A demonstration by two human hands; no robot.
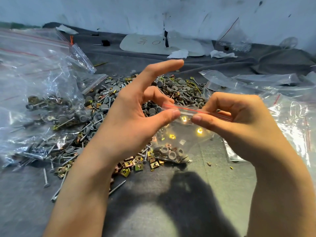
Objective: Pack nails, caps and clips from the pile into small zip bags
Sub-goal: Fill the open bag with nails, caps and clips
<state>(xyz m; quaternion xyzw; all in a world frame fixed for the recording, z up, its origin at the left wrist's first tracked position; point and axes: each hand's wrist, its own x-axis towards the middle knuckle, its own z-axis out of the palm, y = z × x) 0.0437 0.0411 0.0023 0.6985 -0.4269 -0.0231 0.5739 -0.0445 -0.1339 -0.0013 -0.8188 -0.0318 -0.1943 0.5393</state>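
Hands close together: I see the left hand [133, 120] and the right hand [239, 124] each pinching the top strip [186, 109] of a small zip bag [184, 141], caps [171, 154] and clips [172, 136] in its bottom. Behind it lies the pile [179, 89], big filled bags [42, 103] to its left.

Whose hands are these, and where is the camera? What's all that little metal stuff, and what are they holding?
No machine, just a person. The camera sits on their head and looks down, so you see what they see. The left hand and right hand pinch the red-striped top of a small zip bag with grey caps and clips at its bottom. Behind it, on a grey cloth, lies a pile of nails, caps and golden clips. Left of it lie bigger bags of parts.
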